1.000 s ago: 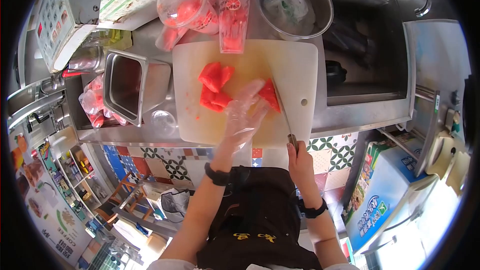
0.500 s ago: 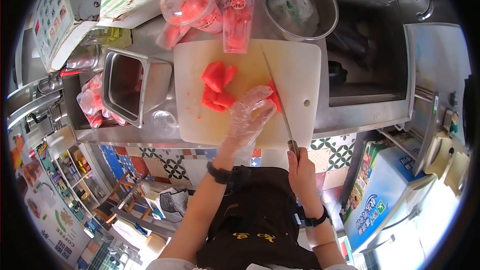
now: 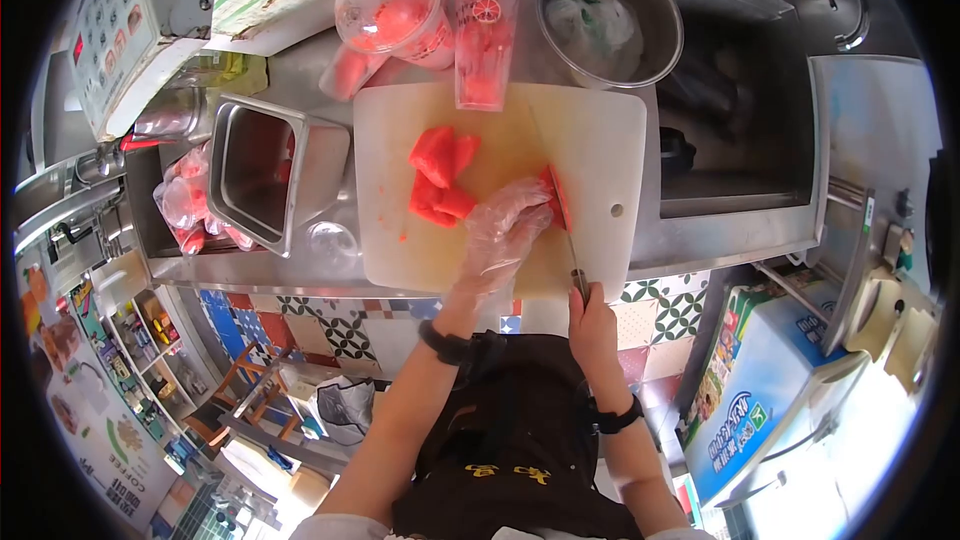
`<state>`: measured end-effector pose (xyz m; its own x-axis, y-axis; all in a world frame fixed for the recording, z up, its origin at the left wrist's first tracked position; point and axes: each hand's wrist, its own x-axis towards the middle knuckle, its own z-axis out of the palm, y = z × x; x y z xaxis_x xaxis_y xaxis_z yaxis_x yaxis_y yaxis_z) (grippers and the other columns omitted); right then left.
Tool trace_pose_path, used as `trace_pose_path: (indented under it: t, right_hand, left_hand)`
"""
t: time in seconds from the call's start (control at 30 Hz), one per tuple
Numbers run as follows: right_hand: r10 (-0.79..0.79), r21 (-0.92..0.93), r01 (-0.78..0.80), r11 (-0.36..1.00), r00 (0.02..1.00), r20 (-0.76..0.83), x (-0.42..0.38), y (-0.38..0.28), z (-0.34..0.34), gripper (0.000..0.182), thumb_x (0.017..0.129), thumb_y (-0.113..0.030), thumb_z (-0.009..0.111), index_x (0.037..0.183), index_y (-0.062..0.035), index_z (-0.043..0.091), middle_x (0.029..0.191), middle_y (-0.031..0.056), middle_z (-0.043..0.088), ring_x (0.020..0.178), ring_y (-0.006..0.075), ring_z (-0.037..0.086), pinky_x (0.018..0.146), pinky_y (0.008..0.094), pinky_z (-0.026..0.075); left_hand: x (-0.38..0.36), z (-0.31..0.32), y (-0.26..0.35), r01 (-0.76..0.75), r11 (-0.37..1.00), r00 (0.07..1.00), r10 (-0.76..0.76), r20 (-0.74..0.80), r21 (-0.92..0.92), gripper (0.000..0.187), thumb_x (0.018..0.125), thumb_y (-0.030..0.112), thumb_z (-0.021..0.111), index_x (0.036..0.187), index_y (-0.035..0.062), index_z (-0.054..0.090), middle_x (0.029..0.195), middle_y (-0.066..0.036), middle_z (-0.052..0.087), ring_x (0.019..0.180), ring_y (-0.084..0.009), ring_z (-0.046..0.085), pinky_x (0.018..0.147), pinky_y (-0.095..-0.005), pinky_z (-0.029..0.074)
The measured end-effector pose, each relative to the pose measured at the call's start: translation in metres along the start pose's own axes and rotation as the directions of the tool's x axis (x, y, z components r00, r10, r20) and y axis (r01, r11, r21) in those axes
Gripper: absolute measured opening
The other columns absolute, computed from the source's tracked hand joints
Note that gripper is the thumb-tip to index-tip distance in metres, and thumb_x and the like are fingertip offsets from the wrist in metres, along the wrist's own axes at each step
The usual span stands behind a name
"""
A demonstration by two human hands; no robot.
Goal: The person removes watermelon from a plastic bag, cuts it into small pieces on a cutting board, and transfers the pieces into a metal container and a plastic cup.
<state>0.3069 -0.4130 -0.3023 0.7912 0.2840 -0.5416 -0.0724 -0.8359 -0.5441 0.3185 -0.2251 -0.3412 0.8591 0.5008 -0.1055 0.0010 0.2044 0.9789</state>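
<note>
As a person in a dark apron (image 3: 505, 415) works at a steel counter (image 3: 690, 252), the left hand (image 3: 508, 228), in a clear plastic glove (image 3: 485, 260), bends its fingers over a small red piece (image 3: 547, 178) of fruit on a white cutting board (image 3: 612, 150). The right hand (image 3: 594, 325), bare, is wrapped around the handle of a knife (image 3: 571, 243), whose blade points away from the body and runs along the small red piece, just beside the gloved fingertips. Glare on the plastic makes it hard to say whether those fingers pinch the fruit or merely press on it. Larger red chunks (image 3: 436, 165) sit clustered on the board, left of the gloved hand. At the board's far edge stands a tall clear cup (image 3: 485, 50) of red pieces, beside a wide dome-lidded cup (image 3: 390, 15); a round metal pot (image 3: 652, 0), right of the cups, holds a crumpled plastic bag (image 3: 595, 32). A rectangular steel container (image 3: 320, 168) sits left of the board, a sink (image 3: 765, 172) to its right.
</note>
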Motion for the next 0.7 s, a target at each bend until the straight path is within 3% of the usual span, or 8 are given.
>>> trace_pose_path:
  t: [0.1,0.2,0.4,0.7]
  right_hand:
    - [-0.010,0.059,0.007,0.998,0.999,0.045,-0.002,-0.006,-0.015,0.028,0.101,-0.028,0.046,0.098,-0.0008,0.049,0.072,0.0254,0.060,0.068,0.0474,0.058,0.057,0.0503,0.043]
    - [0.007,0.096,-0.012,0.995,0.999,0.050,-0.009,-0.018,-0.027,0.028,0.101,-0.028,0.045,0.098,-0.0004,0.049,0.069,0.0237,0.059,0.065,0.0444,0.059,0.056,0.0475,0.043]
    - [-0.003,0.081,-0.001,0.997,0.999,0.052,-0.013,-0.029,-0.033,0.028,0.101,-0.027,0.045,0.096,0.0004,0.050,0.068,0.0213,0.058,0.061,0.0405,0.059,0.055,0.0443,0.043]
    - [0.009,0.082,-0.014,0.997,0.998,0.061,-0.013,-0.037,-0.034,0.028,0.101,-0.026,0.045,0.095,0.0007,0.050,0.069,0.0226,0.059,0.063,0.0413,0.060,0.055,0.0445,0.043]
  left_hand:
    - [0.000,-0.003,-0.007,-0.034,0.996,0.999,0.030,0.041,0.079,0.029,0.085,-0.009,0.064,0.110,0.0055,0.063,0.120,-0.010,0.058,0.107,-0.0179,0.060,0.090,-0.0307,0.053]
    - [-0.004,-0.001,-0.002,0.112,0.992,0.994,-0.112,0.004,0.053,0.028,0.084,-0.008,0.066,0.109,0.0060,0.063,0.120,-0.009,0.058,0.107,-0.0174,0.060,0.090,-0.0309,0.053]
    - [-0.001,-0.001,0.005,0.016,0.991,1.000,-0.017,0.006,0.130,0.030,0.083,-0.006,0.068,0.109,0.0079,0.063,0.117,-0.008,0.060,0.105,-0.0164,0.061,0.090,-0.0310,0.054]
    - [-0.004,-0.005,0.003,0.122,0.991,0.992,-0.121,-0.018,0.055,0.028,0.083,-0.006,0.068,0.107,0.0066,0.063,0.117,-0.008,0.060,0.103,-0.0167,0.063,0.089,-0.0311,0.055]
